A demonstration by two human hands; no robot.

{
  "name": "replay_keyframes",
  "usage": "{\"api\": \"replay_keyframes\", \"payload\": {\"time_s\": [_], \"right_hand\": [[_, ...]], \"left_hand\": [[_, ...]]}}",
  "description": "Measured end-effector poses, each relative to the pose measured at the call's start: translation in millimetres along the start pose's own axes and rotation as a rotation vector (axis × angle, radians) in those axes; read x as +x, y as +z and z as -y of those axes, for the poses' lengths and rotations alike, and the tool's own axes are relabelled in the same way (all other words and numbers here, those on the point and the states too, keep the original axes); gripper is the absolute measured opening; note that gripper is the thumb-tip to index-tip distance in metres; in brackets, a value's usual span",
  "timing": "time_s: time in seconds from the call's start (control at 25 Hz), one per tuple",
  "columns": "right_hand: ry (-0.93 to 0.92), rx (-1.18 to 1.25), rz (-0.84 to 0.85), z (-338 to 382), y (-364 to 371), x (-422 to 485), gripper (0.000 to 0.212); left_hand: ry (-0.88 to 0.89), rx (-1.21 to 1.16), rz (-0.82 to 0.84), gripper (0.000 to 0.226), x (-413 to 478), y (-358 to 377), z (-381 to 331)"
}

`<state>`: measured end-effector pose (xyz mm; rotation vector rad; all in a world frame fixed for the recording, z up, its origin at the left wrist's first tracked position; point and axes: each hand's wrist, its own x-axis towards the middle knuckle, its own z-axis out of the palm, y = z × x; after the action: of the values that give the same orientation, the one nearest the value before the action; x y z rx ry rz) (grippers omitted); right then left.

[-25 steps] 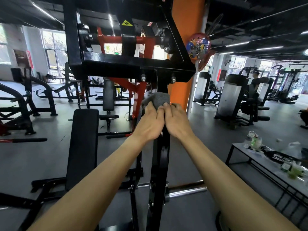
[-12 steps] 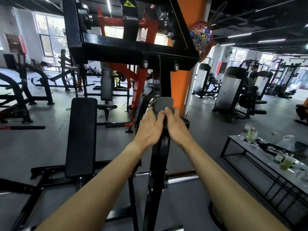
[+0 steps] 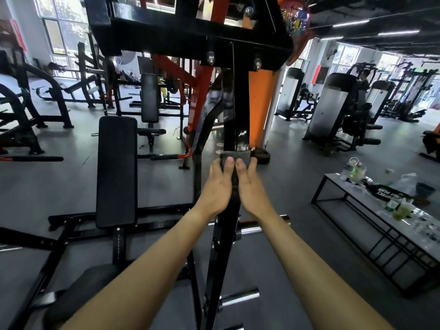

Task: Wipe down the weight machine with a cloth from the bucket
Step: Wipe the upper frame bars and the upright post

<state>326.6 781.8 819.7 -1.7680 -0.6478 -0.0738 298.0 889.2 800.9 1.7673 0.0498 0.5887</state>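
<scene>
So, left hand (image 3: 217,185) and right hand (image 3: 251,186) both grip the grey cloth (image 3: 234,155), fingers curled round it, squeezing it onto the weight machine's black upright post (image 3: 239,103).

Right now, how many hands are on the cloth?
2. The left hand grips the cloth on the left side of the post; the right hand grips it on the right.

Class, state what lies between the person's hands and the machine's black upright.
A grey cloth, gripped round the upright by left hand and right hand; head view.
</scene>
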Motion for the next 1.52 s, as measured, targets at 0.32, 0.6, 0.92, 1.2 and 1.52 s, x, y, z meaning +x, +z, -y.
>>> {"api": "replay_keyframes", "payload": {"time_s": [0.32, 0.6, 0.92, 1.2, 1.52], "right_hand": [[0.039, -0.008, 0.027, 14, 0, -7, 0.035], [0.104, -0.183, 0.017, -22, 16, -36, 0.030], [0.207, -0.347, 0.079, -65, 23, -67, 0.038], [0.110, -0.239, -0.140, -13, 21, -47, 0.039], [0.161, -0.426, -0.043, -51, 20, -77, 0.044]], "left_hand": [[-0.081, -0.382, 0.019, 0.055, 16, -12, -22], [-0.229, -0.241, -0.063, 0.040, -7, 8, 44], [-0.389, 0.038, 0.084, 0.033, -44, -5, 87], [-0.426, -0.549, -0.063, 0.051, 1, 0, 22], [-0.364, -0.022, -0.046, 0.038, -47, 2, 80]]}}
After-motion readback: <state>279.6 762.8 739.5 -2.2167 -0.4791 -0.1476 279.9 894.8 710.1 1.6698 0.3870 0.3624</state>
